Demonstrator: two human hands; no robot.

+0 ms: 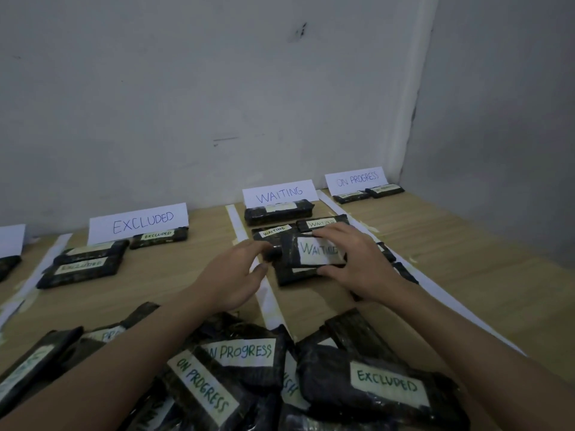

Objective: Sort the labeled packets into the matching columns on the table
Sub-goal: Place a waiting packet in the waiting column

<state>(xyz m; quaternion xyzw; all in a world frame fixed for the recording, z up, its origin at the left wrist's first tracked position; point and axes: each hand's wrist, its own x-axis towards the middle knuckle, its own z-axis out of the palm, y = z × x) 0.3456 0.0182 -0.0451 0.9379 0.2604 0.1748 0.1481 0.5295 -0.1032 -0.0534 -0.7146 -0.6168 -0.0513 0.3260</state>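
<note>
WAITING packet (314,255) in right hand (357,262) grip, pinched across its short sides, long axis left-right, over WAITING column (280,194). Left hand (236,275) half-curled, empty, at its left end.

A plain, bare room used as a makeshift sorting station: unpainted grey walls (217,88) meeting in a corner at one o'clock, a wooden table (451,259) divided by white strips (267,300), handwritten paper signs (280,194) propped at twelve o'clock.
</note>
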